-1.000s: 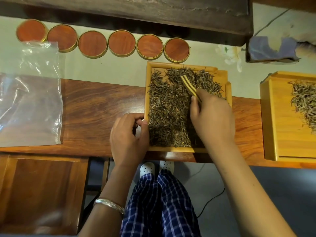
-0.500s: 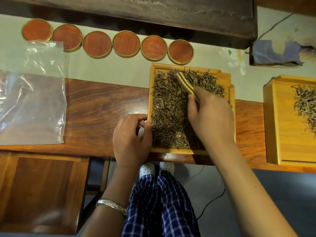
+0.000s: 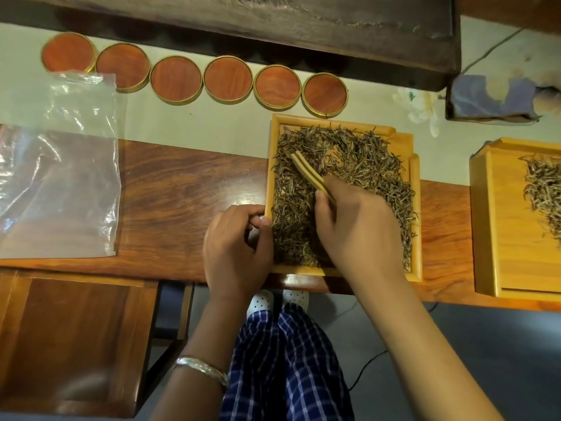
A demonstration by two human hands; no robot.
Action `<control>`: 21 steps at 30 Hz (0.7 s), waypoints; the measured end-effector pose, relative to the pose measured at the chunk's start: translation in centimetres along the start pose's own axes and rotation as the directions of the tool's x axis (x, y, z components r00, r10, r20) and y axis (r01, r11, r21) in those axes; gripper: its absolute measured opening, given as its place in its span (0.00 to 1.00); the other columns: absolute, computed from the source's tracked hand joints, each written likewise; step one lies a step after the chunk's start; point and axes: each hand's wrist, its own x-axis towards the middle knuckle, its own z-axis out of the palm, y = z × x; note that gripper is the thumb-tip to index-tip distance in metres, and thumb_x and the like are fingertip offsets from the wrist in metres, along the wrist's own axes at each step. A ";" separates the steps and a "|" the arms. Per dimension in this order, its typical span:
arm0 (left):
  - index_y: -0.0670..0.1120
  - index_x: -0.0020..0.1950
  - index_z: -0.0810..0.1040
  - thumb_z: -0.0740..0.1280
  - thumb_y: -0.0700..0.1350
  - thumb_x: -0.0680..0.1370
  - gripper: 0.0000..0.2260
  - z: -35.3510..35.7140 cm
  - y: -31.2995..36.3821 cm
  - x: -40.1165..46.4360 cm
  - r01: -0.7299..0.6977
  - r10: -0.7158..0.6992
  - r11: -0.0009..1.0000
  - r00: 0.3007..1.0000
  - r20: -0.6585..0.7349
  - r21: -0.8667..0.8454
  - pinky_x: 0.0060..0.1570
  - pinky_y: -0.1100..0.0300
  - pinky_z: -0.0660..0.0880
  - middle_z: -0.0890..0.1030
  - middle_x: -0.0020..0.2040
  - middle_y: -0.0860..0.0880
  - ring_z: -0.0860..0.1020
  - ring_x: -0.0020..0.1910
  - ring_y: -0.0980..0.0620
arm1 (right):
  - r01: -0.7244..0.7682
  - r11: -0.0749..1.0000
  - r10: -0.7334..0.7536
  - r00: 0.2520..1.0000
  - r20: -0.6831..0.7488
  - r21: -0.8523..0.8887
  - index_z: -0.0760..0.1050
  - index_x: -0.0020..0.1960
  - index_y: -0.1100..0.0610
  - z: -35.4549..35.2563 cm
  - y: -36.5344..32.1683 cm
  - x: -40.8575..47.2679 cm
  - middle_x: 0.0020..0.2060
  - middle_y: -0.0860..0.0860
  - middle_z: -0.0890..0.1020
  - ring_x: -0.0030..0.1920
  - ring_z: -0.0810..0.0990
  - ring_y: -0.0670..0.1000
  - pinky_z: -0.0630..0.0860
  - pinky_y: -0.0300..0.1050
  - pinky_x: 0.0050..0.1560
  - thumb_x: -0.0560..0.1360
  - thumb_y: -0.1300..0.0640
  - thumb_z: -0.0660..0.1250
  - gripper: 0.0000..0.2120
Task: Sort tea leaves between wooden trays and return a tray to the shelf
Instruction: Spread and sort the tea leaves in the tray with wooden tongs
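pinching wooden tweezers (image 3: 309,173), right hand (image 3: 358,232) works tips in tea leaves (image 3: 349,165) of near tray (image 3: 416,208); left hand (image 3: 236,247) curls at its left rim. keep tips low, lift few leaves. second tray (image 3: 498,238) right on worktop (image 3: 182,183).

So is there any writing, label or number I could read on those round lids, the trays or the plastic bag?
None can be read in this view.
Round lids: plain wood faces with gold rims, no lettering.
Tea tray and the second tray: bare wood.
Plastic bag: clear, no print showing.
Crumpled white wrapper: a small green mark, too blurred to read.
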 end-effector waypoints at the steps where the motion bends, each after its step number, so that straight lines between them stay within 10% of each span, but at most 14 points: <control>1: 0.45 0.47 0.79 0.65 0.42 0.76 0.04 0.0 0.0 0.0 0.003 -0.003 1.000 1.000 0.002 0.007 0.37 0.62 0.63 0.79 0.40 0.51 0.67 0.40 0.59 | -0.006 1.000 0.006 1.000 0.009 -0.001 0.77 0.58 0.57 0.3 0.0 0.1 0.39 0.55 0.82 0.35 0.80 0.59 0.71 0.44 0.30 0.80 0.54 0.59 0.13; 21: 0.45 0.48 0.79 0.64 0.45 0.77 0.06 0.1 -0.2 -0.1 -0.012 0.012 1.000 1.000 -0.012 0.015 0.36 0.64 0.60 0.76 0.39 0.54 0.65 0.40 0.61 | 0.044 0.998 -0.048 0.996 0.077 0.051 0.78 0.56 0.55 -1.9 1.1 -2.4 0.33 0.48 0.76 0.30 0.75 0.52 0.72 0.46 0.26 0.79 0.53 0.61 0.10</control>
